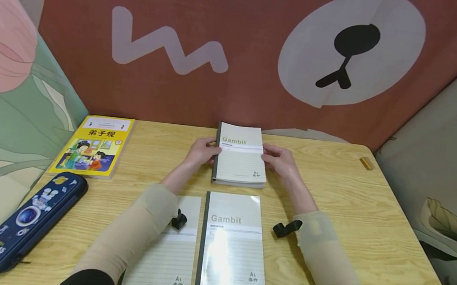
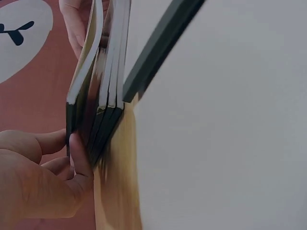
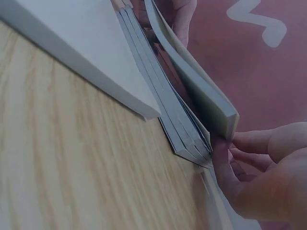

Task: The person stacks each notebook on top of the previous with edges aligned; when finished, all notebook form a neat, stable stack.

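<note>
A Gambit notebook (image 1: 239, 164) with a white lined cover and dark spine is held at its two sides near the table's back edge. My left hand (image 1: 202, 153) pinches the spine side, and my right hand (image 1: 279, 161) grips the opposite edge. Both wrist views show this notebook tilted over a stack of several similar notebooks (image 2: 111, 91), with a gap between them. In the right wrist view the stack (image 3: 165, 103) lies on the table. The fingers beneath the held notebook are partly hidden.
Nearer the front lie two more Gambit notebooks, one in the middle (image 1: 231, 248) and one at left (image 1: 168, 256), partly under my left forearm. A yellow book (image 1: 92, 145) and a blue space pencil case (image 1: 28, 224) are far left. A small brown object (image 1: 366, 163) sits back right.
</note>
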The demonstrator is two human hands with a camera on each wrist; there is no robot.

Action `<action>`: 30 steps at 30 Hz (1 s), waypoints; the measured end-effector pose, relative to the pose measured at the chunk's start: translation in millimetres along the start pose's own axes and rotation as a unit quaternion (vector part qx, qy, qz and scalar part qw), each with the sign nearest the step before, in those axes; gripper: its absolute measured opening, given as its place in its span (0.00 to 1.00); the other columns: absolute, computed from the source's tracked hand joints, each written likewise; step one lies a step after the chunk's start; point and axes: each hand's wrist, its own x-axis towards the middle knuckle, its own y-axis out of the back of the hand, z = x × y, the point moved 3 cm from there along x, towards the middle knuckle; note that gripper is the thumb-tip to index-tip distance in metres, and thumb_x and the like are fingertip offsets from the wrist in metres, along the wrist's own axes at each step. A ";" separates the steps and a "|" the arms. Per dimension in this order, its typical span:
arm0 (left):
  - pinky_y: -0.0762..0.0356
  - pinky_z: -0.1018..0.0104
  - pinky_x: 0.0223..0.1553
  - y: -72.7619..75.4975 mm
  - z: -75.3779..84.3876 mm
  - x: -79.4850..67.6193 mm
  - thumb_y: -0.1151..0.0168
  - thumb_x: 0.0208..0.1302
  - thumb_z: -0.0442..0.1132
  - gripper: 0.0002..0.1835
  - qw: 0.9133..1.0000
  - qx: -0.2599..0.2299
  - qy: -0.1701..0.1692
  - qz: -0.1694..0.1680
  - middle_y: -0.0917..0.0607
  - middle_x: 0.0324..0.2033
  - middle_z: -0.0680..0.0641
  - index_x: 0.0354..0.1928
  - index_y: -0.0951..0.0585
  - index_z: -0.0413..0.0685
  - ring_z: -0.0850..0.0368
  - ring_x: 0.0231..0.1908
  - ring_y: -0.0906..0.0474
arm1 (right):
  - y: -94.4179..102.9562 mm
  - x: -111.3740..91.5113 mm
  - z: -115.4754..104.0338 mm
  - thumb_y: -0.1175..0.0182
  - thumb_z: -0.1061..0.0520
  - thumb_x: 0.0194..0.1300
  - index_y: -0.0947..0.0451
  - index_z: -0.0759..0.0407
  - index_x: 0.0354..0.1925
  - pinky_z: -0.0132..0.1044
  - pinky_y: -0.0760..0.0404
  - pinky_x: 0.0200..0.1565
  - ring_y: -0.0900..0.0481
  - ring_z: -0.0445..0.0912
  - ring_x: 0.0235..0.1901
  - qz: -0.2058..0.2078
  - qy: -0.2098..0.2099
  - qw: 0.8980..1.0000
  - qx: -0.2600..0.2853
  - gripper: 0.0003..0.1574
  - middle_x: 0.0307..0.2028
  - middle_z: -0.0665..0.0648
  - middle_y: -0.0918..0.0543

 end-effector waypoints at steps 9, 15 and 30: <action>0.21 0.73 0.34 -2.9 -1.0 1.2 0.41 0.73 0.36 0.33 0.998 0.067 -0.005 0.003 0.20 0.54 0.38 0.77 0.35 0.46 0.61 0.31 0.25 | -0.3 -3.3 -3.3 0.40 0.66 0.72 0.31 0.64 0.72 0.25 0.21 0.39 0.21 0.33 0.34 0.017 0.015 0.998 -0.065 0.33 0.64 0.71 0.23; 0.18 0.68 0.42 -4.0 -1.9 2.9 0.42 0.74 0.38 0.33 0.995 0.102 -0.006 -0.003 0.22 0.63 0.37 0.78 0.36 0.47 0.54 0.45 0.22 | -1.8 -5.2 -3.8 0.41 0.65 0.73 0.31 0.63 0.73 0.26 0.22 0.37 0.22 0.33 0.34 0.015 0.008 0.996 -0.083 0.32 0.64 0.70 0.22; 0.20 0.71 0.40 -5.6 -2.2 5.3 0.43 0.75 0.40 0.33 0.990 0.138 -0.002 -0.006 0.30 0.75 0.41 0.79 0.39 0.47 0.54 0.42 0.21 | -2.2 -3.1 1.2 0.43 0.63 0.75 0.36 0.62 0.76 0.26 0.22 0.41 0.22 0.43 0.48 -0.009 -0.004 0.993 -0.114 0.34 0.69 0.67 0.25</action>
